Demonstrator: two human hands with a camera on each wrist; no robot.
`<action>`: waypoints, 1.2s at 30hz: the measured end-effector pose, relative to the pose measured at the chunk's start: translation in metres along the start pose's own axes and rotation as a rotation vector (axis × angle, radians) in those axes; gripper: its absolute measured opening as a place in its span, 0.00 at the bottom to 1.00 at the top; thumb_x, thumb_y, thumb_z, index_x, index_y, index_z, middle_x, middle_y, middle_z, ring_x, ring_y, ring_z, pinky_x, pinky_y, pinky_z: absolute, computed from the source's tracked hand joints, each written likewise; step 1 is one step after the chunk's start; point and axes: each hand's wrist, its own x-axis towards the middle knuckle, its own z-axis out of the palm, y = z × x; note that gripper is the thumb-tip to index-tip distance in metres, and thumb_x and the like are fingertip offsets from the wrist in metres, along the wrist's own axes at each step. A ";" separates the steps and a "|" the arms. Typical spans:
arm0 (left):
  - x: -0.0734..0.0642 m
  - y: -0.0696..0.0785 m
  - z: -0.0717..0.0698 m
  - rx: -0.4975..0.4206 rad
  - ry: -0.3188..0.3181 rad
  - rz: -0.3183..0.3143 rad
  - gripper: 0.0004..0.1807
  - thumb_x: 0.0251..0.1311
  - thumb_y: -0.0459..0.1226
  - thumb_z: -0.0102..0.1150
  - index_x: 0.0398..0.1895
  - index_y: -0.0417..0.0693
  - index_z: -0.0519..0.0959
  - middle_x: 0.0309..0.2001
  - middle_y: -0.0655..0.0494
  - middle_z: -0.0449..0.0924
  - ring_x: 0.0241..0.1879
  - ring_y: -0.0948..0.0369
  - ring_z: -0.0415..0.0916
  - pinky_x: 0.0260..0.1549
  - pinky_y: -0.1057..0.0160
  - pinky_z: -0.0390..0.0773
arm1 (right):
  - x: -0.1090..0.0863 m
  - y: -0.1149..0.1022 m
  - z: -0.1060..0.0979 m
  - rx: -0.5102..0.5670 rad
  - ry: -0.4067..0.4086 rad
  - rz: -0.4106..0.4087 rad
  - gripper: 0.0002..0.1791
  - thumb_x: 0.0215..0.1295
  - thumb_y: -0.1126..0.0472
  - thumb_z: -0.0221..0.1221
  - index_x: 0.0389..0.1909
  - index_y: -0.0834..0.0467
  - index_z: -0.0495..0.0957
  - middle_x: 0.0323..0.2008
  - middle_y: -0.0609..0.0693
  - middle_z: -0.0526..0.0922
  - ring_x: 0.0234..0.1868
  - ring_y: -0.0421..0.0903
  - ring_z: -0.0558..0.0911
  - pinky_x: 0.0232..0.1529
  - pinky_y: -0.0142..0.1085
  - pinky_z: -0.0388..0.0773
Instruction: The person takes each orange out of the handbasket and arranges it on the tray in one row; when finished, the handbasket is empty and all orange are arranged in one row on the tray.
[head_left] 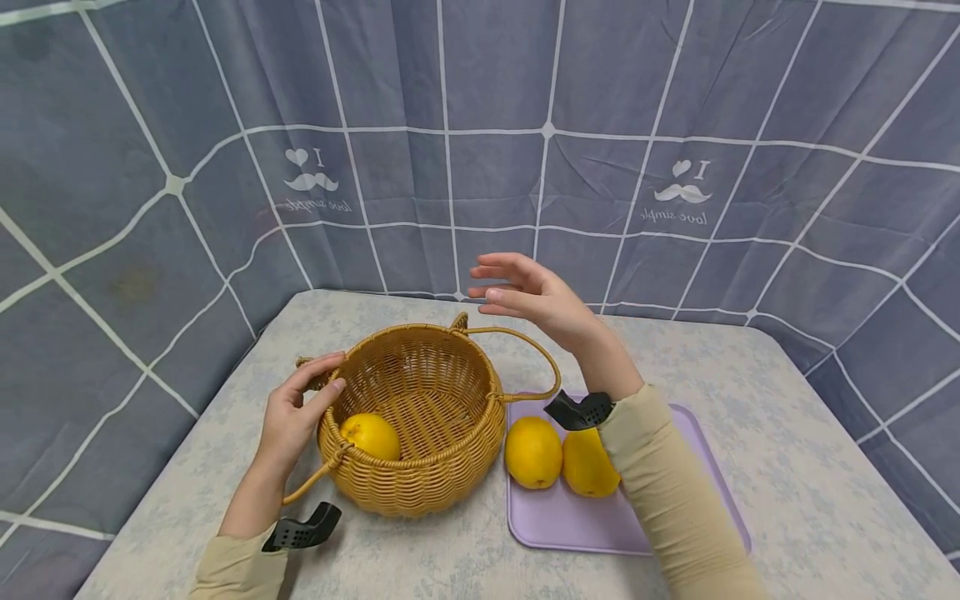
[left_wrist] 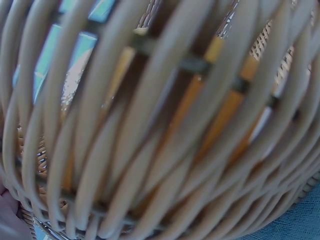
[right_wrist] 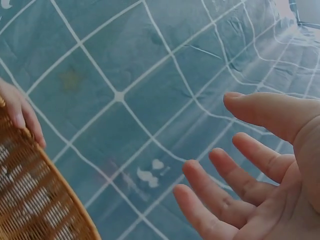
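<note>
A round wicker basket (head_left: 420, 483) stands on the table with its handles folded out to the sides. My left hand (head_left: 300, 408) grips its left rim; in the right wrist view those fingers (right_wrist: 30, 120) bend over the edge. One yellow fruit (head_left: 371, 436) lies inside, against the near left wall. Woven cane (left_wrist: 165, 100) fills the left wrist view, with orange-yellow showing through the gaps. My right hand (head_left: 536, 296) is raised beyond the basket's right handle (head_left: 551, 358), holding nothing, its fingers apart and loosely bent in the right wrist view.
To the right of the basket lies a purple tray (head_left: 577, 537) bearing two yellow fruits (head_left: 533, 452), partly covered by my right forearm. The basket's right handle reaches over the tray's far left corner. A grey-blue curtain (head_left: 495, 175) with white lines surrounds the table (head_left: 825, 500).
</note>
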 end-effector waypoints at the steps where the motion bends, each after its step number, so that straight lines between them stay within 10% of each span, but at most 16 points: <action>1: 0.000 0.000 0.000 0.000 -0.001 0.001 0.17 0.64 0.31 0.54 0.55 0.33 0.74 0.53 0.66 0.74 0.51 0.66 0.68 0.50 0.73 0.64 | 0.004 0.001 0.003 0.016 -0.002 0.003 0.26 0.66 0.69 0.53 0.65 0.64 0.62 0.60 0.62 0.67 0.57 0.57 0.74 0.55 0.48 0.71; 19: 0.000 -0.001 -0.001 -0.009 -0.003 0.018 0.17 0.64 0.30 0.54 0.55 0.33 0.74 0.54 0.65 0.75 0.51 0.66 0.68 0.50 0.72 0.63 | 0.073 0.023 0.055 0.190 0.001 0.133 0.26 0.66 0.71 0.52 0.65 0.65 0.62 0.60 0.63 0.68 0.55 0.55 0.76 0.54 0.43 0.73; 36: 0.001 -0.001 -0.001 0.002 -0.003 0.004 0.17 0.64 0.31 0.54 0.57 0.38 0.75 0.56 0.53 0.74 0.50 0.65 0.68 0.51 0.71 0.63 | 0.096 0.062 0.089 0.207 -0.052 0.223 0.24 0.66 0.72 0.52 0.63 0.65 0.65 0.59 0.63 0.70 0.53 0.52 0.77 0.55 0.43 0.71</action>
